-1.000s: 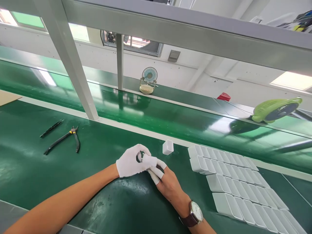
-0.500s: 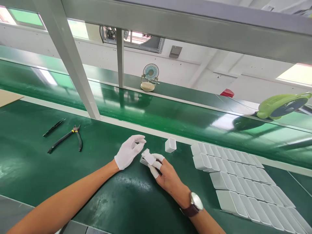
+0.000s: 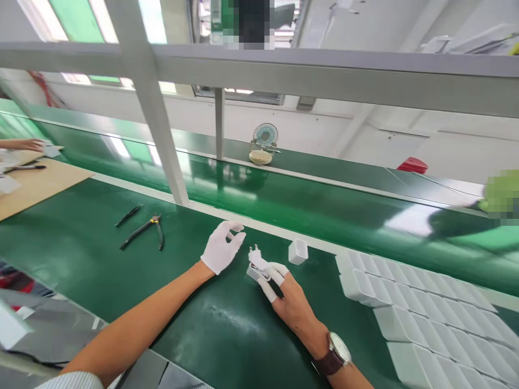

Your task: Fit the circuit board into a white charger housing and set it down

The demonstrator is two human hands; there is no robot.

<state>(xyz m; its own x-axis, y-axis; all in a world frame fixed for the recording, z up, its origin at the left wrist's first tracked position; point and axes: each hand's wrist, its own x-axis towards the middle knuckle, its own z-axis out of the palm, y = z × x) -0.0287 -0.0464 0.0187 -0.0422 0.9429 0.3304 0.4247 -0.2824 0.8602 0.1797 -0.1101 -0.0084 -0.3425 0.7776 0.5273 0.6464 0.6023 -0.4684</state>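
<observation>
At centre of the green surface (image 3: 121,270), a small white plug part (image 3: 257,266) with metal prongs pointing up sits pinched in the right hand (image 3: 284,294), fingers in white cots. At ten o'clock from it, the gloved left hand (image 3: 221,248) hovers, thumb and forefinger nearly touching, holding nothing visible.

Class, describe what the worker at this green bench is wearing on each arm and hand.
The left hand wears a full white fabric glove ending at the wrist, with the forearm bare up to a light striped sleeve edge near the elbow. The right hand has only white finger covers on the fingertips, and its wrist carries a round white-faced wristwatch on a dark brown strap.
</observation>
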